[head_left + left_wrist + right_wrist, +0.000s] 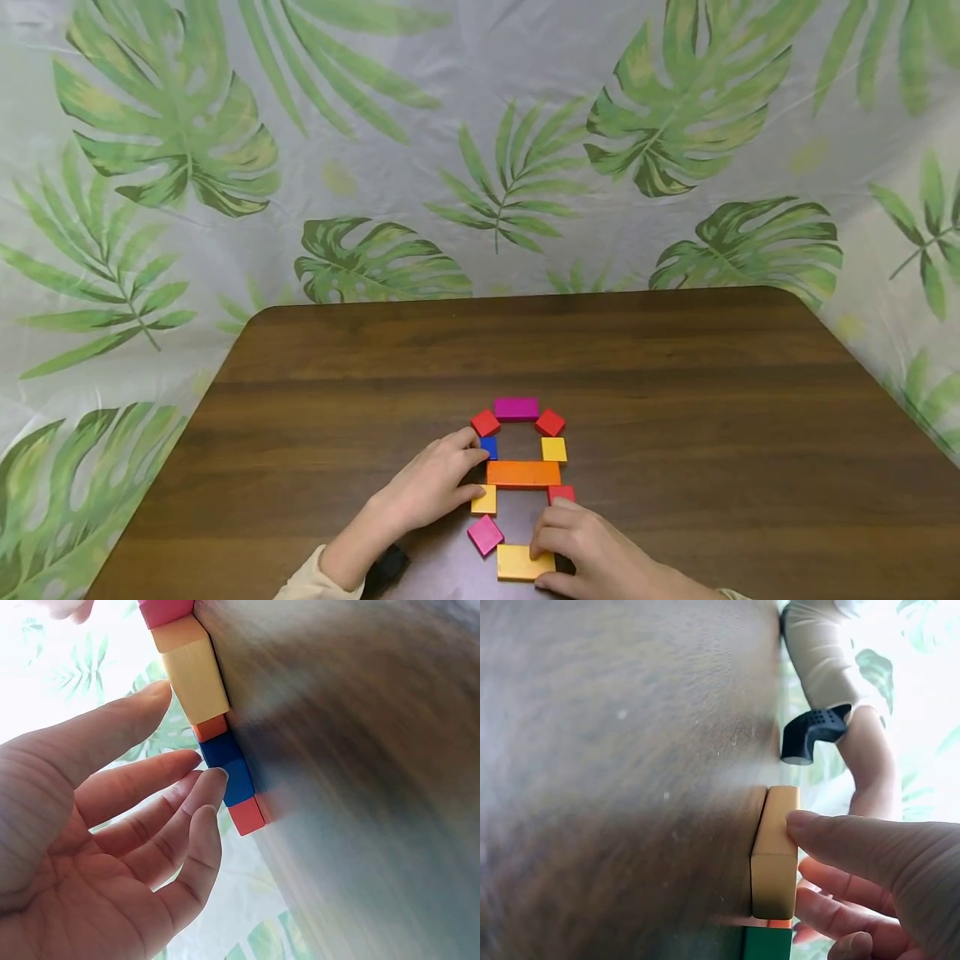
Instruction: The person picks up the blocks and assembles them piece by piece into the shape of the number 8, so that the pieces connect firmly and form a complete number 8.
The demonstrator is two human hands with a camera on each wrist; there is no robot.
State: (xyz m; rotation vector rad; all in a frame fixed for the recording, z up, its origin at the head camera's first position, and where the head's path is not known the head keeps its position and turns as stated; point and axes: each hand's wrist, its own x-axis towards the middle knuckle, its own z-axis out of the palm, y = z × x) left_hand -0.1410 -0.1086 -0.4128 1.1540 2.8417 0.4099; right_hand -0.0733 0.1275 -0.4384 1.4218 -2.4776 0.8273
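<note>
Toy blocks form a figure-eight-like outline. My left hand (431,483) is at its left side with fingers loosely bent, fingertips by the blue block (240,782) and thumb at the small yellow block (484,500). My right hand (588,546) pinches the long yellow block (519,564) at its right end, thumb at the near side. An orange block (523,474) crosses the middle. Below the small yellow block a pink block (486,535) sits at an angle. A green block (768,943) shows only in the right wrist view; my right hand hides it in the head view.
A purple block (516,409) tops the outline between two tilted red blocks (485,423). Another yellow block (554,449) and a red block (561,495) line the right side. The wooden table (300,400) meets a leaf-print cloth (525,83). A black device (810,735) is on my left wrist.
</note>
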